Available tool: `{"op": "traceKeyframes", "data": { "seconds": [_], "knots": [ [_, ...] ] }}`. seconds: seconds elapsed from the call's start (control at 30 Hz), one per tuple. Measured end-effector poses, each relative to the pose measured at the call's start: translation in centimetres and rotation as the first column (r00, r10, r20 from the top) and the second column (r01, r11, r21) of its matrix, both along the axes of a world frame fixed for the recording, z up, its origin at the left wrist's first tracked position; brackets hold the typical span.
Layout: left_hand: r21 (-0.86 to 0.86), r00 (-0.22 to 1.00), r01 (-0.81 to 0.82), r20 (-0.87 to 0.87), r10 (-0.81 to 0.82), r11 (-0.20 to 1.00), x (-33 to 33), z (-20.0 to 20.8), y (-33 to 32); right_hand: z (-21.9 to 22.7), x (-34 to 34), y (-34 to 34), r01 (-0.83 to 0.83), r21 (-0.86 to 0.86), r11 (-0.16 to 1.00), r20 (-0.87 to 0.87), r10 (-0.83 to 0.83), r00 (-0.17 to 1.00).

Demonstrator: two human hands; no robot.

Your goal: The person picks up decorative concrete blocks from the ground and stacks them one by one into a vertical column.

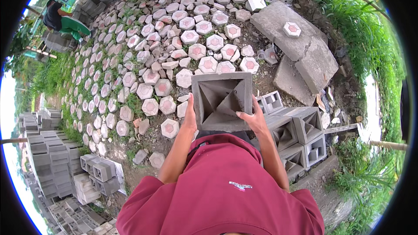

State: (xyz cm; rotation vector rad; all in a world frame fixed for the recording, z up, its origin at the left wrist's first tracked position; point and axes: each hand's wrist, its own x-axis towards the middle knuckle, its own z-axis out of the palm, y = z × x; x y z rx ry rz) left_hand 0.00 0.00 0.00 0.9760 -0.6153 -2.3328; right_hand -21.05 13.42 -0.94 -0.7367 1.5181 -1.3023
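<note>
Item held: one square, grey ventilation block (226,100), raised in front of the wearer's torso with its open face toward the camera. The recess is framed by a thick rim (221,77) and contains slanting inner faces that converge in depth; small dark specks mark the right-hand face.

Hands: spread to the block's width, holding it from both sides. The left hand (190,115) lies against the left wall; the right hand (254,119) grips the right wall, thumb lapped over the rim into the recess.

To the right, near the right forearm, is a stack of similar blocks (300,132); several openings hold angled partitions, and the lower right one a smaller square form. Beyond, a cracked concrete slab (300,39) bears one hexagonal paver (291,29). Hexagonal pavers with reddish centres (207,64) cover the ground ahead. Grey blocks (52,161) are piled at left.
</note>
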Motion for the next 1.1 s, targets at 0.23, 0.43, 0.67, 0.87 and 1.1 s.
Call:
{"op": "traceKeyframes", "data": {
  "seconds": [0.23, 0.43, 0.67, 0.87, 1.1],
  "knots": [
    [-0.167, 0.938, -0.313, 0.099, 0.331, 0.935, 8.9, 0.3, -4.3, 4.8, 6.1, -9.9, 0.033, 0.012, 0.999, 0.251, -0.035, 0.967],
    [-0.106, 0.877, -0.469, 0.067, 0.476, 0.877, 11.6, 0.9, -6.2, 4.7, 8.5, -15.5, -0.003, 0.226, 0.974, 0.370, -0.083, 0.925],
    [-0.227, 0.705, -0.633, 0.226, 0.673, 0.740, 12.2, 1.3, -9.9, 3.4, 8.6, -24.8, -0.172, 0.181, 0.968, 0.330, 0.105, 0.938],
    [-0.276, 0.529, -0.779, 0.192, 0.827, 0.563, 8.4, 3.7, -16.8, 4.9, 6.9, -36.0, -0.417, 0.009, 0.909, 0.422, 0.374, 0.826],
    [-0.245, 0.464, -0.826, 0.216, 0.859, 0.507, 1.9, 5.3, -25.7, 6.9, 0.7, -47.3, -0.492, 0.065, 0.868, 0.311, 0.451, 0.837]
  ]
}}
